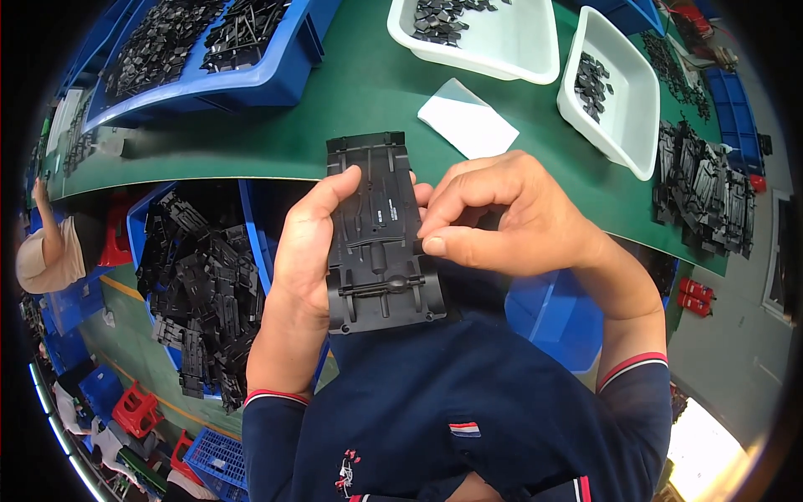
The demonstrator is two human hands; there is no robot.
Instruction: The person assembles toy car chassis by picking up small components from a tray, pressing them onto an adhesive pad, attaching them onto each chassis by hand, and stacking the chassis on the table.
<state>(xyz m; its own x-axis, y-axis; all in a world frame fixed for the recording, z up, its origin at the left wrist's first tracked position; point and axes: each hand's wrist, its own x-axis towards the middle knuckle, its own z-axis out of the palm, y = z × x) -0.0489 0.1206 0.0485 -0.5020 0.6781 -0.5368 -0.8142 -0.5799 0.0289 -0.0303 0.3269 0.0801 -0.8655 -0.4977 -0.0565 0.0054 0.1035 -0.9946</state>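
Note:
My left hand (303, 247) is closed round a long black plastic toy car chassis (372, 213), its thumb along the left edge and its fingertips showing past the right edge. The ribbed, moulded face of the chassis is turned up, with an axle-like bar across the near end. At the right edge of the chassis, my right hand (510, 217) is closed in a pinch, thumb and forefinger together. Whatever small thing lies between those fingertips is too hidden to name.
On the green table (251, 151) are a blue bin (293, 84) of small black parts, two white trays (531, 63) (640, 134) with black pieces, a white paper (468, 121) and stacked black chassis (703, 188). A blue crate (255, 226) full of chassis stands at lower left.

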